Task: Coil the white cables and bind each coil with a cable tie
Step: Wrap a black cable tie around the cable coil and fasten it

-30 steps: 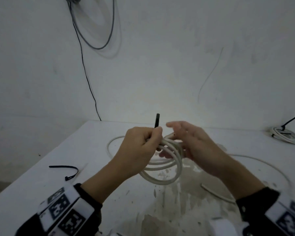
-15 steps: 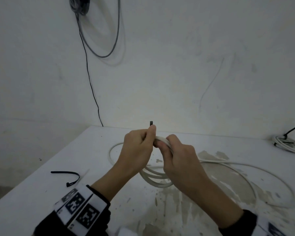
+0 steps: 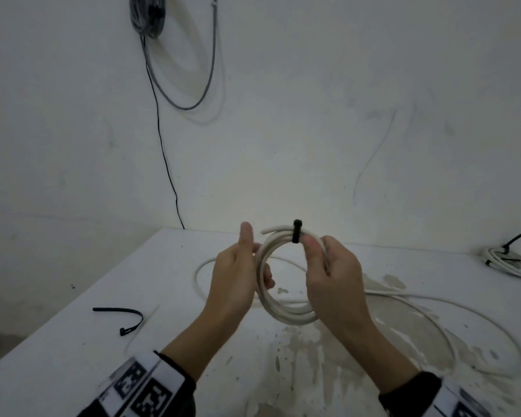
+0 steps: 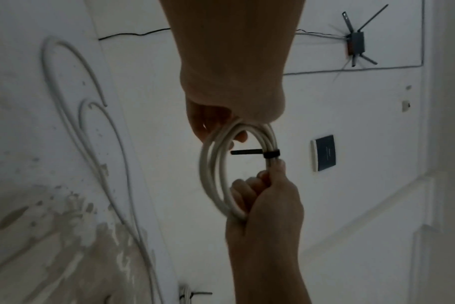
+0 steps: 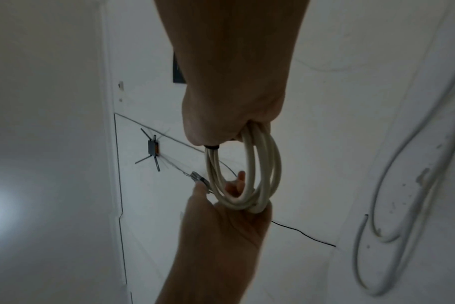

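Observation:
I hold a white cable coil (image 3: 283,311) upright above the table (image 3: 73,356), between both hands. A black cable tie (image 3: 296,233) wraps its top; in the left wrist view the tie (image 4: 271,154) has a short tail pointing into the loop. My right hand (image 3: 319,254) grips the coil's right side, thumb just beside the tie. My left hand (image 3: 254,260) holds the left side with fingers hooked through the loop and the thumb raised. The right wrist view shows the coil (image 5: 268,164) hanging from my right hand (image 5: 221,133) and resting in my left hand (image 5: 221,197).
A spare black cable tie (image 3: 124,317) lies on the table at the left. A long loose white cable (image 3: 433,305) sprawls under and right of my hands. A tied coil (image 3: 512,264) sits at the far right. Grey cable (image 3: 151,16) hangs on the wall.
My left hand has left the tie at the coil's top and slid to the left side, thumb lifted. The right hand moved to the right side, and the coil now faces me.

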Demonstrator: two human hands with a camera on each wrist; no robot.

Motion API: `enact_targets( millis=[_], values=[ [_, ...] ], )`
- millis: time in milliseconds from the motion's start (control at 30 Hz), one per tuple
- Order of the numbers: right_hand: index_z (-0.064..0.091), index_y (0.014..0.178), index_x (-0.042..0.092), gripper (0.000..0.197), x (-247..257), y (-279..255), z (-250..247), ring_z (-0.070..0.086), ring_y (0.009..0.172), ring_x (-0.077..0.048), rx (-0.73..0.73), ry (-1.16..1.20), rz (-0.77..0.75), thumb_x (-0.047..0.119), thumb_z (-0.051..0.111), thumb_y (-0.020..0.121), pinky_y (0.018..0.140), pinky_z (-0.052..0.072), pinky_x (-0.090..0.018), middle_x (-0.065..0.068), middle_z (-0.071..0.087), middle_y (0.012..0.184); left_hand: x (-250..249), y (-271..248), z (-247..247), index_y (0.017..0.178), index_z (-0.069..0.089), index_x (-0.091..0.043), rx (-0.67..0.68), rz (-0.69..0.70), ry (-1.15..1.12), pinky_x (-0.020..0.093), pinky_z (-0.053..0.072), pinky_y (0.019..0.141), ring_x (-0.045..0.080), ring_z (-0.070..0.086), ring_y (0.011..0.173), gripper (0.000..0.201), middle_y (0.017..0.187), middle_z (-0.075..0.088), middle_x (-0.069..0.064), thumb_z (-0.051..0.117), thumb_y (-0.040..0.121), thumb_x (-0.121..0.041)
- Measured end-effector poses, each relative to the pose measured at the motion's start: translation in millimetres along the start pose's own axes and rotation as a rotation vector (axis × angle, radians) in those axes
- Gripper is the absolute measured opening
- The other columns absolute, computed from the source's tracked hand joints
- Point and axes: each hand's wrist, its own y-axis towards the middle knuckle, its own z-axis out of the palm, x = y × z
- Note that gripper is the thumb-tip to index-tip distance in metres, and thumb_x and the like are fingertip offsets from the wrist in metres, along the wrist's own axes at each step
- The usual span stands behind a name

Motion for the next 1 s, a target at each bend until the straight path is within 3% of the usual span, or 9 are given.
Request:
enact_targets(
  millis=[100, 200, 300, 467, 600, 800, 900, 967, 1000],
  values=[
    [0.035, 0.058, 0.014, 0.04, -1.1, 0.6, 4.2, 0.029, 0.041, -0.008, -0.073, -0.001, 0.017, 0.018, 0.05, 0.095, 0.04, 0.024, -0.014, 0.008, 0.028, 0.047, 3.7, -7.0, 12.4, 0.07, 0.057, -0.008, -0.027, -0.175, -0.134, 0.028, 0.048, 0.056, 0.012, 0.051, 0.041, 0.067, 0.048, 0.049, 0.0, 0.019, 0.092, -0.059],
    [0.034, 0.056, 0.018, 0.042, -5.4, -3.2, 9.3, 0.026, 0.041, -0.008, -0.125, 0.097, 0.124, 0.022, 0.05, 0.095, 0.041, 0.029, -0.026, 0.01, 0.028, 0.045, -2.5, -9.8, 16.0, 0.053, 0.035, -0.015, 0.002, -0.27, -0.348, 0.02, 0.023, 0.036, 0.01, 0.023, 0.031, 0.063, 0.039, 0.026, -0.004, 0.022, 0.09, -0.063],
    [0.033, 0.06, 0.013, 0.042, -9.8, -4.6, 5.6, 0.024, 0.041, -0.015, -0.082, 0.284, 0.199, 0.03, 0.048, 0.095, 0.043, 0.029, -0.031, 0.007, 0.026, 0.047, -9.0, -6.7, 8.3, 0.045, 0.028, -0.018, 0.232, -0.389, -0.601, 0.016, 0.011, 0.033, 0.007, 0.014, 0.027, 0.061, 0.035, 0.017, -0.006, 0.032, 0.093, -0.057],
    [0.036, 0.061, 0.018, 0.037, -14.7, -2.9, -9.0, 0.024, 0.038, -0.012, 0.202, 0.329, 0.054, 0.042, 0.05, 0.085, 0.039, 0.023, -0.022, 0.009, 0.026, 0.047, -16.0, 8.5, -15.4, 0.041, 0.038, -0.012, 0.69, -0.492, -0.574, 0.021, 0.023, 0.041, 0.009, 0.023, 0.024, 0.076, 0.029, 0.024, -0.003, 0.022, 0.077, -0.078],
    [0.035, 0.059, 0.022, 0.038, -18.3, -3.2, -9.2, 0.025, 0.04, -0.011, 0.235, 0.263, 0.016, 0.049, 0.047, 0.082, 0.04, 0.025, -0.022, 0.011, 0.027, 0.047, -27.1, 3.4, -11.4, 0.045, 0.031, -0.018, 0.654, -0.401, -0.352, 0.022, 0.013, 0.04, 0.006, 0.016, 0.028, 0.059, 0.033, 0.019, -0.007, 0.042, 0.073, -0.069],
    [0.039, 0.061, 0.013, 0.039, -14.4, -5.5, -15.0, 0.032, 0.042, -0.016, 0.345, 0.382, 0.135, 0.043, 0.051, 0.084, 0.042, 0.031, -0.027, 0.004, 0.034, 0.049, -26.7, -0.4, -15.1, 0.047, 0.033, -0.017, 0.63, -0.443, -0.366, 0.021, 0.013, 0.038, 0.007, 0.016, 0.029, 0.05, 0.035, 0.02, -0.006, 0.034, 0.084, -0.05],
    [0.061, 0.066, 0.013, 0.039, -8.3, 9.2, -24.6, 0.056, 0.062, -0.021, 0.469, 0.306, 0.157, 0.035, 0.04, 0.09, 0.064, 0.049, -0.033, -0.007, 0.056, 0.062, -24.6, -5.9, -11.6, 0.049, 0.037, -0.017, 0.555, -0.249, -0.14, 0.021, 0.014, 0.04, 0.008, 0.016, 0.035, 0.048, 0.039, 0.023, -0.007, 0.036, 0.093, -0.033],
    [0.072, 0.083, 0.015, 0.04, -1.2, 17.5, -27.3, 0.064, 0.082, -0.015, 0.488, 0.285, 0.218, 0.036, 0.04, 0.096, 0.081, 0.05, -0.033, -0.004, 0.068, 0.081, -22.7, -9.4, -9.3, 0.052, 0.047, -0.016, 0.523, -0.095, 0.042, 0.021, 0.016, 0.042, 0.01, 0.018, 0.04, 0.049, 0.043, 0.026, -0.006, 0.037, 0.097, -0.033],
    [0.074, 0.087, 0.014, 0.036, 2.1, 20.2, -27.2, 0.065, 0.083, -0.011, 0.465, 0.309, 0.253, 0.033, 0.045, 0.097, 0.081, 0.05, -0.031, -0.003, 0.069, 0.083, -22.5, -10.9, -8.0, 0.056, 0.053, -0.014, 0.519, -0.033, 0.132, 0.022, 0.018, 0.042, 0.01, 0.019, 0.041, 0.048, 0.044, 0.028, -0.006, 0.037, 0.097, -0.034]
  ],
)
